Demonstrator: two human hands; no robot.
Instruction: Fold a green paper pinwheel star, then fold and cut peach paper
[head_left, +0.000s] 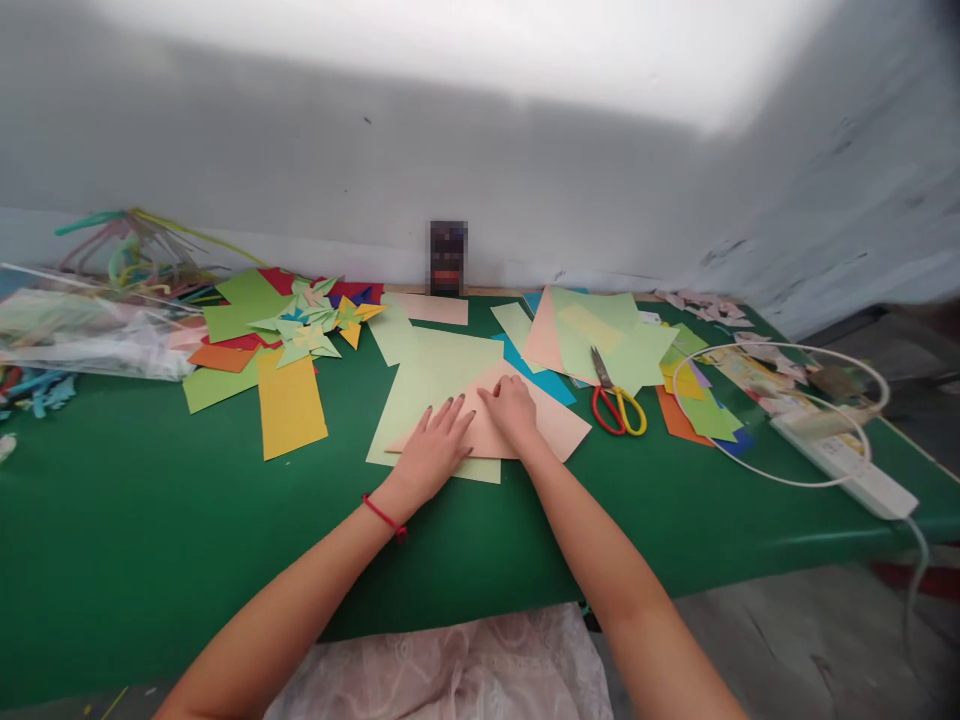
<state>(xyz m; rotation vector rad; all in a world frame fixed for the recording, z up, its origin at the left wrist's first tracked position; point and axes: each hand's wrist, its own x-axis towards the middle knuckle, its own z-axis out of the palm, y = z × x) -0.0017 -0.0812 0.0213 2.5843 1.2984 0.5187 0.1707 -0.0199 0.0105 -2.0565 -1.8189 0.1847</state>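
A folded sheet of pink paper (555,425) lies on the table in front of me, with a slanting upper edge and a straight edge towards me. Flat on its left part rests my left hand (435,440), fingers spread, with a red cord bracelet at the wrist. My right hand (511,410) presses on the middle of the paper with its fingers curled in; nothing shows inside them. Under the pink paper is a larger pale green sheet (450,352). Scissors (616,398) with one red and one yellow handle lie partly open to the right.
Folded paper stars (307,325) and coloured sheets lie at the back left, near a yellow sheet (291,408). More pale green sheets (600,335) are at the back right. A white power strip (847,465) and a looped white cable (795,484) occupy the right side.
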